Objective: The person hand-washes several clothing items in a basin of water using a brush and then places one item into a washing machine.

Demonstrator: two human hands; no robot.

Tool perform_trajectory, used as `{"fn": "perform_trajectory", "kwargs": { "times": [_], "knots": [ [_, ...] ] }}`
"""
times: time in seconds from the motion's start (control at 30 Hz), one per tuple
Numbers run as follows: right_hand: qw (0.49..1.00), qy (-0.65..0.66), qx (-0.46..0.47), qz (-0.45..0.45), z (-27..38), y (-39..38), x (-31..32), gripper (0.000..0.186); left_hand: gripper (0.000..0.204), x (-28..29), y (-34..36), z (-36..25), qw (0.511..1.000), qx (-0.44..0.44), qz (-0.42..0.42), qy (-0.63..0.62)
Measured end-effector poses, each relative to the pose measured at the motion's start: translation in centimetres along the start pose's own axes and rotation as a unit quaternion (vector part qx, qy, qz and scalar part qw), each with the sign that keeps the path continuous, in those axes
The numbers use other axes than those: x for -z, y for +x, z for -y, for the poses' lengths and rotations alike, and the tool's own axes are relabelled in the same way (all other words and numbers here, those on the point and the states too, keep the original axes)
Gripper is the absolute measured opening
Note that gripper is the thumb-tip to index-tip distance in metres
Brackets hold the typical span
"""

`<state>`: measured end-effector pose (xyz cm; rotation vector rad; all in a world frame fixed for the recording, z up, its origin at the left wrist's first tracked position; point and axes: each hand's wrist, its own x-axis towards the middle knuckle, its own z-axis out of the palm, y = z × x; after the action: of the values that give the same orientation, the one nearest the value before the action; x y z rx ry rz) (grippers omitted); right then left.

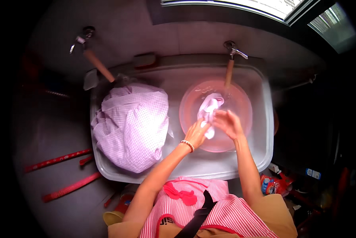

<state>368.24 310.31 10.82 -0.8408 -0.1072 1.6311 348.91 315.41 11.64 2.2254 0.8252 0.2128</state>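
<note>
In the pink plastic basin (243,101) lies a small, wet, white-and-pink cloth (211,102), bunched lengthwise; its exact kind is not clear. My left hand (197,133), with a beaded bracelet at the wrist, has its fingers closed on the lower part of this cloth. To the right of it, my right hand (229,123) is slightly blurred, its fingers stretched out beside the cloth. Whether those fingertips touch it I cannot tell. Above the basin, a tap (232,50) with an orange-brown hose (229,71) points down into it.
A large heap of pale purple checked fabric (136,123) fills the left of the grey sink (194,174). Over it reaches a second tap hose (98,65). A brush-like block (145,60) sits on the back rim. Red poles (71,186) lie left; a red packet (271,184) stands lower right.
</note>
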Motion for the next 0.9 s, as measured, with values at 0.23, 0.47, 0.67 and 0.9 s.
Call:
{"fn": "perform_trajectory", "kwargs": {
  "times": [0.23, 0.47, 0.67, 0.9],
  "knots": [
    [0.740, -0.562, 0.215, -0.302, -0.3, 0.8, 2.4, 0.023, 0.038, -1.0, 0.8, 2.2, 0.991, 0.071, -0.096, -0.059],
    [0.608, -0.773, 0.140, -0.110, -6.2, 4.1, -0.8, 0.041, 0.055, -3.9, 3.2, 4.5, 0.991, 0.118, -0.032, 0.059],
    [0.508, -0.847, -0.109, -0.111, -8.8, 7.4, 6.3, 0.034, 0.062, -7.3, 4.0, 7.0, 0.905, 0.142, 0.243, 0.318],
    [0.897, -0.380, -0.162, -0.157, -4.6, 3.9, 5.1, 0.019, 0.066, -6.6, 4.1, 6.0, 0.886, 0.156, 0.333, 0.282]
  ]
}}
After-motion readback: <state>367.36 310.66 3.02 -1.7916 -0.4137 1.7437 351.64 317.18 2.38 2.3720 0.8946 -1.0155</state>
